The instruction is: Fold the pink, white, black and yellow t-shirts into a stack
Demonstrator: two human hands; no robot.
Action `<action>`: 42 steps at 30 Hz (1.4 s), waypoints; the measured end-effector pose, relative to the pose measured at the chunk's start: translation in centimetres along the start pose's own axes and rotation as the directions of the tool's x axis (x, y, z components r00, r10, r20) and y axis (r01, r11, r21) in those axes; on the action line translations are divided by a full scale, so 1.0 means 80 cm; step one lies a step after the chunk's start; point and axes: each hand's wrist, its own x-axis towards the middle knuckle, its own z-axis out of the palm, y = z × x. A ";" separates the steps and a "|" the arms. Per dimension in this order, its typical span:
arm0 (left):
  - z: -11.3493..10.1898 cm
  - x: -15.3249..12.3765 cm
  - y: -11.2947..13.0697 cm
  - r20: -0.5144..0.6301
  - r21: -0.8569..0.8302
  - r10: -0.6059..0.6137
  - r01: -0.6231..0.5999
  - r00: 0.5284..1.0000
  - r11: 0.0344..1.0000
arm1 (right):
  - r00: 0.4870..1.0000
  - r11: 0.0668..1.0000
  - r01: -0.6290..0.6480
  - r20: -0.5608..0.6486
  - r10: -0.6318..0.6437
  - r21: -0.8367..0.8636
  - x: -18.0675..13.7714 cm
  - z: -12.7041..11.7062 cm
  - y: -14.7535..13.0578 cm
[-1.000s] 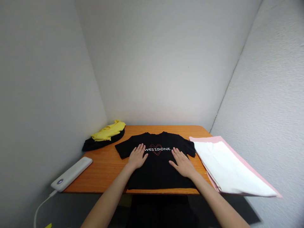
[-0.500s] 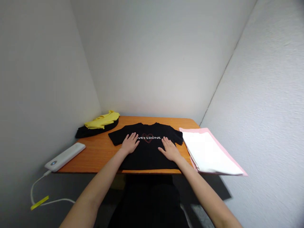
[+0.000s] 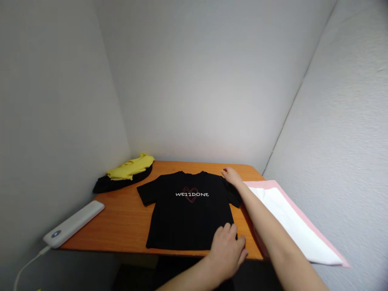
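Observation:
A black T-shirt [image 3: 188,218] with white "WE11DONE" lettering and a red heart lies flat, front up, on the orange wooden table [image 3: 127,218]. My left hand [image 3: 226,251] reaches across to the shirt's lower right hem corner at the table's front edge, fingers curled over the fabric. My right hand [image 3: 232,176] is stretched out to the shirt's right shoulder beside the sleeve, fingertips closed on the cloth there.
A yellow garment [image 3: 131,167] rests on a dark one [image 3: 104,186] at the back left corner. A white power bank [image 3: 74,223] with a cable [image 3: 27,264] sits at the front left. White and pink folded cloths [image 3: 287,218] overhang the right side. Walls close in on three sides.
Both hands left the chest of the shirt, where they lay flat. The left went to the lower right hem corner, the right to the right shoulder.

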 end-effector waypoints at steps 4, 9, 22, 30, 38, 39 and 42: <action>0.018 0.007 -0.011 0.038 -0.032 -0.029 0.031 0.999 0.999 | 0.993 0.998 -0.034 0.108 0.038 -0.045 0.024 0.026 0.021; 0.041 0.020 -0.016 0.155 -0.076 -0.082 0.095 0.985 0.993 | 0.973 0.997 -0.016 0.230 0.032 -0.072 0.041 0.055 0.031; 0.010 0.023 -0.032 0.023 -0.671 -0.095 0.086 0.995 0.737 | 0.972 1.000 0.009 0.235 -0.003 -0.023 0.081 -0.013 0.034; -0.059 -0.036 -0.060 0.246 -0.943 -0.390 0.313 0.887 0.117 | 0.997 0.996 0.025 0.080 -0.018 -0.089 0.079 -0.031 -0.056; -0.085 -0.151 -0.114 0.216 -0.911 -0.661 0.392 0.719 0.128 | 0.978 0.985 0.145 0.167 -0.129 -0.091 0.083 0.039 -0.248; -0.084 -0.163 -0.119 0.201 -0.887 -0.701 0.431 0.684 0.166 | 0.974 0.986 0.140 0.191 -0.122 -0.089 0.080 0.056 -0.266; -0.081 -0.191 -0.134 0.146 -0.777 -0.789 0.562 0.598 0.283 | 0.963 0.990 0.118 0.252 -0.095 -0.080 0.069 0.106 -0.301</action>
